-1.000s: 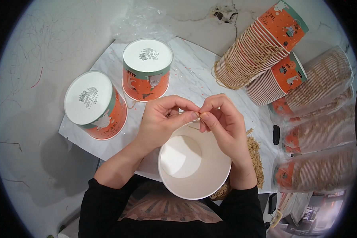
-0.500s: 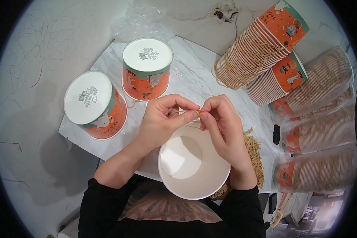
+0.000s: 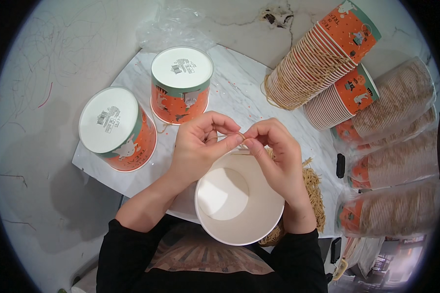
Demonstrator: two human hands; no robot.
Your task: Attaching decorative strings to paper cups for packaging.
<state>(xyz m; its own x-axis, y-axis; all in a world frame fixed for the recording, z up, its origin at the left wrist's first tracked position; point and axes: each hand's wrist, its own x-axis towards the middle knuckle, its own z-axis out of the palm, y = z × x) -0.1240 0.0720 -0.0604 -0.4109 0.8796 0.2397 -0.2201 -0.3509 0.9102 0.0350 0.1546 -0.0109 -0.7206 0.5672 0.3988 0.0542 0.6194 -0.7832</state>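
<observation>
Two orange paper tubs (image 3: 117, 129) (image 3: 182, 84) stand upside down on the marble slab (image 3: 239, 88), far left. Centre: one open white-lined tub (image 3: 239, 202), empty inside. Left hand (image 3: 198, 144) and right hand (image 3: 274, 151) meet at its far rim, fingertips pinched on a thin string (image 3: 243, 138). Right: two loose nested cup stacks (image 3: 318, 63) (image 3: 340, 97), four bagged stacks (image 3: 391, 156).

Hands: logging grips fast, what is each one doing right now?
Left hand: pinched shut on a thin string.
Right hand: pinched shut on the same string.
</observation>
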